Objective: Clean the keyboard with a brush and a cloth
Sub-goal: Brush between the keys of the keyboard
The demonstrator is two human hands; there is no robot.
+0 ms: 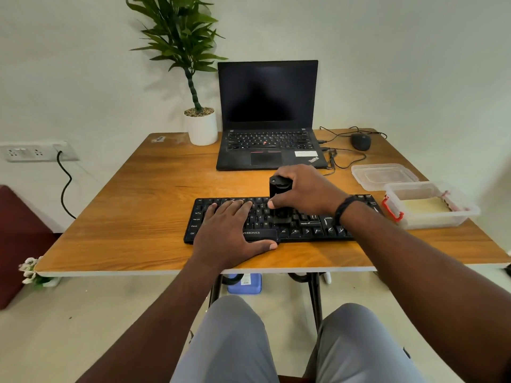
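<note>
Two hands, left hand, right hand, one keyboard, seemingly one brush.

Both forearms bare, no sleeves in view; black braided band on the right wrist; light grey trousers over both knees.

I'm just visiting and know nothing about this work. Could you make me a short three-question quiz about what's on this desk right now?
1. True or false: the left hand lies flat on the keyboard.
2. What does the right hand grip? A) the mouse B) a black brush C) a cloth
3. Fill in: the open clear container sits to the ____ of the keyboard.

Key:
1. True; its fingers are straight across the keys.
2. B; the black brush stands on the keys, while the mouse lies untouched beside the laptop.
3. Right.
</note>
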